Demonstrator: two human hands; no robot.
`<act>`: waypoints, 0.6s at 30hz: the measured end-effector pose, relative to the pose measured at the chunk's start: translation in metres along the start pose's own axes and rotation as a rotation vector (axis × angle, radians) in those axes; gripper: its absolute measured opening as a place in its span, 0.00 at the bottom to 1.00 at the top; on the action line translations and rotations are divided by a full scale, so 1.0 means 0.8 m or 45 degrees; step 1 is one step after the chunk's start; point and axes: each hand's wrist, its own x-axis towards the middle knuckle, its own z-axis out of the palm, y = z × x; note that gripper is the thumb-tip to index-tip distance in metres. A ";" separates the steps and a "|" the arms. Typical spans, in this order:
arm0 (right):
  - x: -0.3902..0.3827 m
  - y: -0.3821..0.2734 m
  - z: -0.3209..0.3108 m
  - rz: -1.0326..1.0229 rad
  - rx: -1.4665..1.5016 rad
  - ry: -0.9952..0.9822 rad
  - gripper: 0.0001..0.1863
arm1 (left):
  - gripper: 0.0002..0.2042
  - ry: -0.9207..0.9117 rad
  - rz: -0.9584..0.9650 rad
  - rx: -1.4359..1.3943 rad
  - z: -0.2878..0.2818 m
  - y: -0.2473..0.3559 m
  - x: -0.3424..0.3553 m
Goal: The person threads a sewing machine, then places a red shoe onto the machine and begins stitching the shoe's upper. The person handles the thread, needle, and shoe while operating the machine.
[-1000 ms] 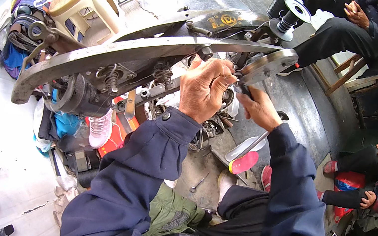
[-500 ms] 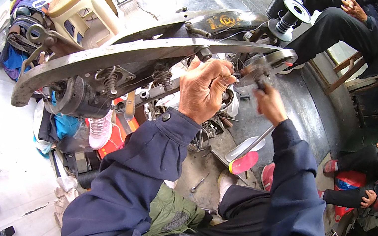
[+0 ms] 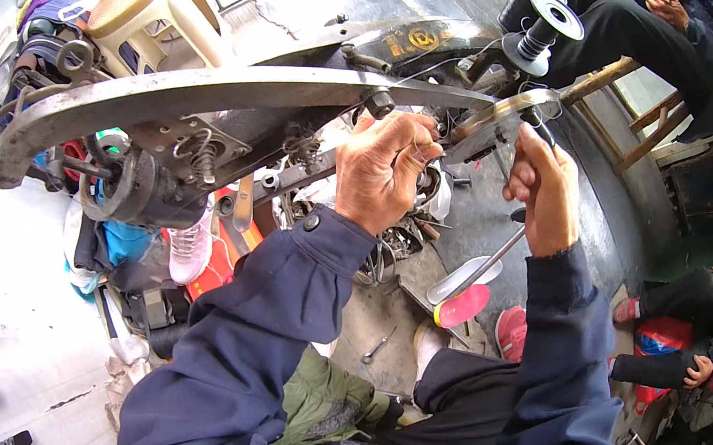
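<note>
Cranking seems the step: right hand (image 3: 547, 194) loosely curled on the wheel handle (image 3: 540, 128), left hand (image 3: 382, 170) tightly pinched, contents unclear, next wanting an even turn

We're looking down and forward from the wearer's head — the left of two side-by-side fisheyes, picture upright. Sleeves (image 3: 253, 323) fill the lower part, left hand (image 3: 378, 172) and right hand (image 3: 549, 195) sit close in mid-frame, the machine (image 3: 207, 96) slants across near them — and out wide, floor (image 3: 598, 251) shows toward a dark, round rim!
</note>
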 end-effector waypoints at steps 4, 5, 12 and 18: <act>-0.042 -0.004 0.012 -0.113 -0.357 0.254 0.13 | 0.07 0.000 -0.014 0.005 0.000 0.000 -0.001; -0.051 -0.007 0.019 -0.418 -0.420 0.138 0.10 | 0.07 0.001 -0.008 0.002 0.000 -0.001 -0.001; -0.046 -0.030 0.049 -0.785 -1.088 -0.169 0.23 | 0.09 0.005 0.004 0.015 0.001 -0.001 0.002; -0.103 -0.038 0.029 -0.738 -1.242 -0.549 0.04 | 0.07 0.011 -0.017 -0.022 0.002 0.000 -0.001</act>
